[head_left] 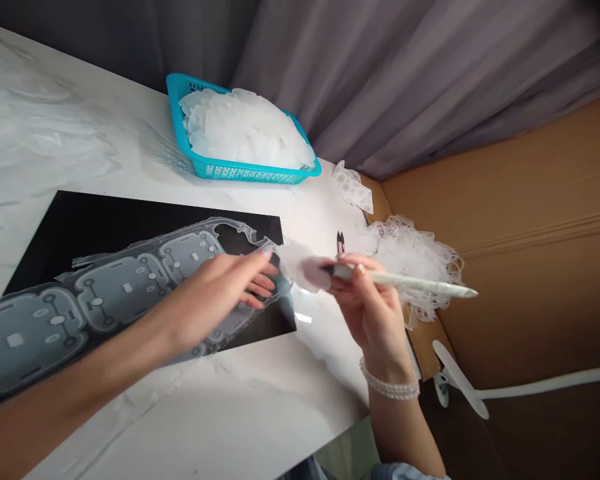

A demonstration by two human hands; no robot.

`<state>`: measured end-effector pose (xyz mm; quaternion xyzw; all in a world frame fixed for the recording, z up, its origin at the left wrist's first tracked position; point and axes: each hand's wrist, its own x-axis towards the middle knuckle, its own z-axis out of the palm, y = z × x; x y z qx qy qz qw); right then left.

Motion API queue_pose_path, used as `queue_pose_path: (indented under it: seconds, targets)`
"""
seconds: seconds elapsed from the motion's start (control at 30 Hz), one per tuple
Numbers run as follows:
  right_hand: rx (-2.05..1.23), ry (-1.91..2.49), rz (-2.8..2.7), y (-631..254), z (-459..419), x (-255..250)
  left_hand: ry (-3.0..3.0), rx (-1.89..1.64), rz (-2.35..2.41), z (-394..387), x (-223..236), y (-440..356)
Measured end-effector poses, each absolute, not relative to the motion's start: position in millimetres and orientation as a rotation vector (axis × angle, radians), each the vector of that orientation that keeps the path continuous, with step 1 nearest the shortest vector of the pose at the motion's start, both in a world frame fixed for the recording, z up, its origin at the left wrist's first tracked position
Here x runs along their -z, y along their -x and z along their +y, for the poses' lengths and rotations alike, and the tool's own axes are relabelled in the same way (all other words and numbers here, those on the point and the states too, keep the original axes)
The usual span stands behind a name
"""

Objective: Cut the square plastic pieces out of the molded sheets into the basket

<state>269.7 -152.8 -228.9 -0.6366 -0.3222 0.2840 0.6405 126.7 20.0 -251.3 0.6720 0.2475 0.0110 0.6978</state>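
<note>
A long translucent silicone strip (105, 290) with several moulded panels lies on a black mat (95, 223). My left hand (220, 293) rests on the strip's right end, fingers stretched forward and pressing it down. My right hand (367, 300) is closed around a long white pen-like tool (415, 283), its tip pointing left. A small translucent piece (300, 267) sits blurred at the tool's tip, between my two hands. A pearl bracelet is on my right wrist.
A blue basket (240, 172) heaped with translucent pieces stands at the back of the white marble table (220, 407). Small snips (339, 244) lie near a pile of white trimmings (415, 257). A cardboard sheet (530, 220) stands on the right; a white lamp arm (530, 385) crosses below.
</note>
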Motion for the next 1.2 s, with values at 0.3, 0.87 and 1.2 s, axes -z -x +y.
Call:
queue_pose_path:
  seconds: [0.3,0.87,1.2]
  targets:
    - [-0.661,1.672,-0.684,-271,-126,240,-1.104,0.108,0.598,26,262,-129]
    - [-0.814,1.432,-0.578,-252,-105,257,-1.263,0.040,0.687,27,259,-128]
    - [-0.723,1.594,-0.626,-292,-118,284,-1.306,-0.477,0.857,60,240,-119]
